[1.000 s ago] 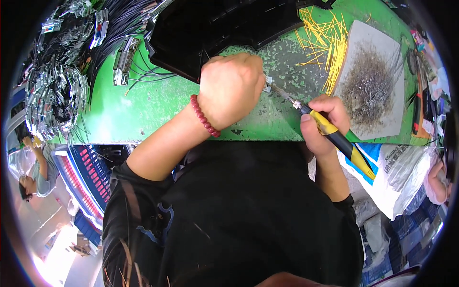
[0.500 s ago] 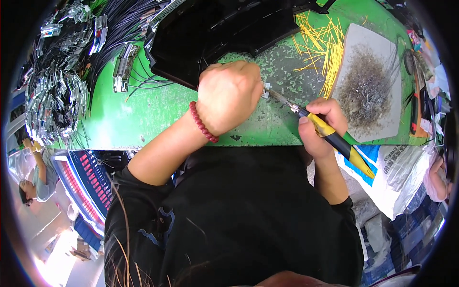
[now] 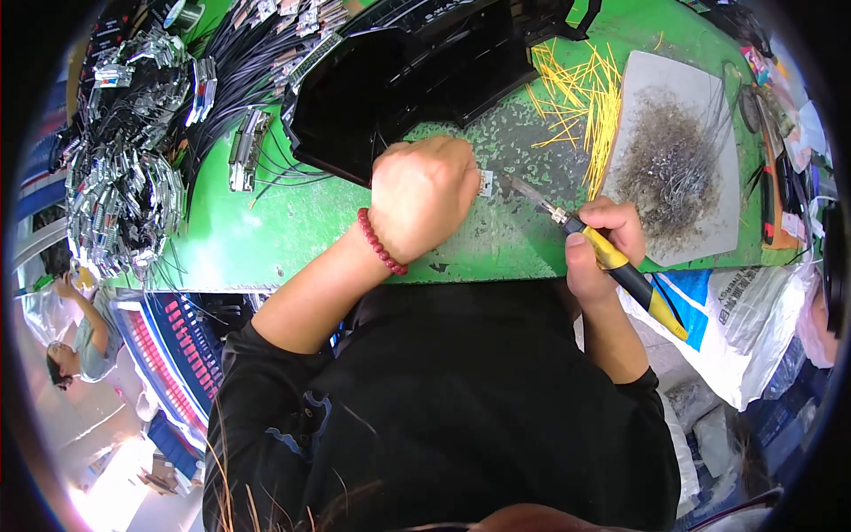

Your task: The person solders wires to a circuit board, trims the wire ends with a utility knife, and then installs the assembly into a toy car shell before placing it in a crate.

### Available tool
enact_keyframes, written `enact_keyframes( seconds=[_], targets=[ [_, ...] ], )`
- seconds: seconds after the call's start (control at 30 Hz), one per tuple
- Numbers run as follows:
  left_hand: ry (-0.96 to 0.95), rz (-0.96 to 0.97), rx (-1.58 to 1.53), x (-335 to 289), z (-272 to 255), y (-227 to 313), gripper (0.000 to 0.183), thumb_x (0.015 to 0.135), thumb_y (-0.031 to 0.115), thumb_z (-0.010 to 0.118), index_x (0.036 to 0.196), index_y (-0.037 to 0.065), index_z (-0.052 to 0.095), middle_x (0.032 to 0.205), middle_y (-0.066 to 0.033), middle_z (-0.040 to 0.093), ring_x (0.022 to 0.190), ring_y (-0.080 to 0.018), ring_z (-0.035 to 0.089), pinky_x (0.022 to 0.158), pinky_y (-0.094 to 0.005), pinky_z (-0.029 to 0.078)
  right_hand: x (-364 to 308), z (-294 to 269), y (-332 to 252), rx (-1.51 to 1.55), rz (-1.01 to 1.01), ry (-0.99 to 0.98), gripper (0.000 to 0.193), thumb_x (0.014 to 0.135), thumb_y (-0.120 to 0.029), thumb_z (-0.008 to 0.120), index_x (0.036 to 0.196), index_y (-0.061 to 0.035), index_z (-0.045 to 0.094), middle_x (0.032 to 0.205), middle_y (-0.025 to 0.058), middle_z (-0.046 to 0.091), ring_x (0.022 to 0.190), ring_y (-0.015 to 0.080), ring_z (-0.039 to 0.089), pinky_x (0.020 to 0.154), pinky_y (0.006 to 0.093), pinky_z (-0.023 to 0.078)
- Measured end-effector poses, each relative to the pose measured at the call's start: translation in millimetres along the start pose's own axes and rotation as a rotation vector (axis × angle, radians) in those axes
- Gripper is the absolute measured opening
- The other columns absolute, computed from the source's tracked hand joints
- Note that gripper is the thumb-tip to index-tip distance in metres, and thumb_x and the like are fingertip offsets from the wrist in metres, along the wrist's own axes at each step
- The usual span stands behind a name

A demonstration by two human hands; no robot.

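My left hand, with a red bead bracelet at its wrist, is closed in a fist, back of the hand up, at the lower edge of a black plastic housing. Its fingers hide what they grip. A small silvery-white piece shows just beyond the fingers; I cannot tell whether they hold it. In my right hand is a yellow-and-black soldering iron, pinched between thumb and fingers. The iron's metal tip points left toward the small piece, a short gap away from it.
Yellow thin sticks lie scattered on the green worktable. Right of them is a grey board covered in dark residue. Bundled metal parts and black cables fill the left. A person is at far left.
The soldering iron's tip has drawn back to the right, away from the small silvery piece. My left hand stays closed in its place by the housing. The whole view has shifted slightly.
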State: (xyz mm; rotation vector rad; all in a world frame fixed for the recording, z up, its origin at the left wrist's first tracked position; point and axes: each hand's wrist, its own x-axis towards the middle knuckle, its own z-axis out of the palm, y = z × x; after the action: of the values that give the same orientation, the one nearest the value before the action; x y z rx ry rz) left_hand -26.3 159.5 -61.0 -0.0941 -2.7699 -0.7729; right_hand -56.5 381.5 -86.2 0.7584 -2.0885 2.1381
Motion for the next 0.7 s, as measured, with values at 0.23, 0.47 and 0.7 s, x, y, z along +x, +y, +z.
enact_keyframes(
  seconds=[0.23, 0.47, 0.7],
  targets=[
    [-0.025, -0.021, 0.02, 2, -2, 3, 0.009, 0.073, 0.007, 0.067, 0.068, 0.005, 0.06, 0.066, -0.0079, 0.061, 0.06, -0.0268, 0.06, 0.057, -0.0351, 0.049, 2, 1, 1, 0.01, -0.047, 0.021, 0.025, 0.076, -0.011, 0.07, 0.091, -0.0008, 0.052, 0.078, 0.0084, 0.057, 0.059, 0.009, 0.047, 0.053, 0.0225, 0.038],
    [-0.076, -0.005, 0.042, 4, -8, 6, 0.011, 0.074, 0.01, 0.065, 0.068, 0.007, 0.057, 0.067, -0.0079, 0.06, 0.064, -0.0264, 0.061, 0.06, -0.0367, 0.049, 0, -2, 0, 0.022, -0.05, 0.008, 0.026, 0.077, -0.011, 0.071, 0.092, -0.0014, 0.053, 0.078, 0.0075, 0.057, 0.058, 0.008, 0.047, 0.052, 0.0219, 0.038],
    [-0.086, 0.03, 0.015, 6, -15, 10, 0.007, 0.074, 0.006, 0.067, 0.074, 0.005, 0.06, 0.071, -0.0078, 0.061, 0.066, -0.0273, 0.061, 0.061, -0.0354, 0.048, 4, 11, -8, 0.194, 0.048, 0.022, 0.036, 0.086, -0.013, 0.068, 0.115, 0.0032, 0.055, 0.095, 0.0137, 0.066, 0.074, 0.0139, 0.064, 0.066, 0.0243, 0.051]
  ],
)
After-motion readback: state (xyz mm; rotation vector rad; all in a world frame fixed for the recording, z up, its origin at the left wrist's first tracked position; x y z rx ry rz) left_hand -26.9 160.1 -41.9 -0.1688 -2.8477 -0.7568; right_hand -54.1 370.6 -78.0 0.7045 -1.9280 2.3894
